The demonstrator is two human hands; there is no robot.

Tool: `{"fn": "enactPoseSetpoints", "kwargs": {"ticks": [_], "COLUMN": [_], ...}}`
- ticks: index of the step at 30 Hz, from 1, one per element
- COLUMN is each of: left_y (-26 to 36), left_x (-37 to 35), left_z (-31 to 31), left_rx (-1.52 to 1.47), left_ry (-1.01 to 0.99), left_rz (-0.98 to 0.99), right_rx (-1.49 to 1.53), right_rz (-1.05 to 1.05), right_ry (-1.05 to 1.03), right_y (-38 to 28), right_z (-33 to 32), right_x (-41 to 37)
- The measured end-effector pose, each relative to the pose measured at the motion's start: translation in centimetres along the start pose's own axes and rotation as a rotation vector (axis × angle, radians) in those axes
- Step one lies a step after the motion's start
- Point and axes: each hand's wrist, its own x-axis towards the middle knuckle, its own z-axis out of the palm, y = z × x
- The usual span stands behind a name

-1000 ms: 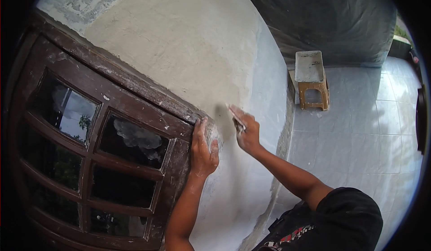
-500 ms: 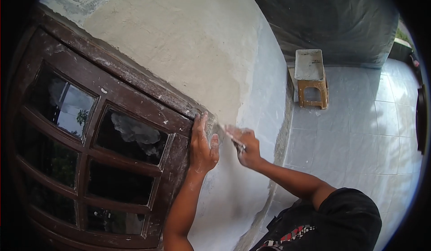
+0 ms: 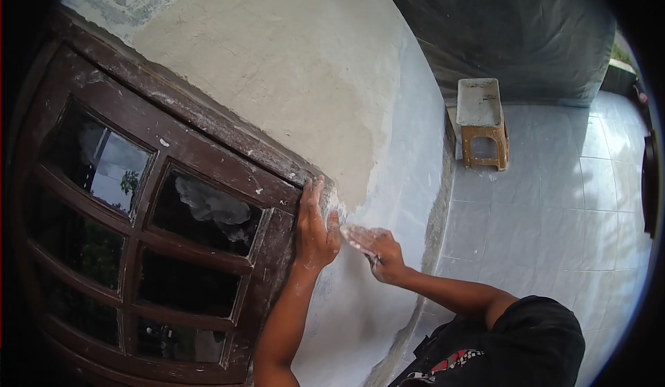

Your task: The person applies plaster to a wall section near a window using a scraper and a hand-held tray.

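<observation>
My left hand lies open along the corner of the dark wooden frame, fingers pointing up and dusted white. Just right of it, my right hand is closed around a putty knife, its pale, plaster-smeared blade near the left thumb and close to the wall. Most of the handle is hidden in the fist. Fresh-looking white filler shows on the wall edge beside the frame corner. The wall is beige plaster above and smoother whitish coating toward the right.
A brown panel with glass panes fills the left side. At upper right, a plaster-stained tray rests on a brown plastic stool. Behind it hangs a dark sheet. Grey tiles cover the floor.
My right hand and the putty knife have moved down the wall, away from the frame corner. White filler now shows more at that corner. My left hand has barely moved.
</observation>
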Motion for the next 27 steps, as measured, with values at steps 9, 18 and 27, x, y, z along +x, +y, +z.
{"fn": "enactPoseSetpoints", "kwargs": {"ticks": [9, 18, 27], "left_y": [0.0, 0.0, 0.2], "left_x": [-0.2, 0.0, -0.1], "left_z": [0.3, 0.3, 0.2], "left_rx": [-0.048, -0.027, -0.009], "left_ry": [0.037, 0.035, 0.014], "left_rz": [-0.033, -0.007, -0.027], "right_rx": [-0.077, 0.147, -0.14], "right_rz": [0.186, 0.092, 0.218], "right_ry": [0.342, 0.018, 0.276], "right_y": [7.6, 0.4, 8.7], "right_z": [0.9, -0.6, 0.5], "right_x": [12.1, -0.2, 9.7]}}
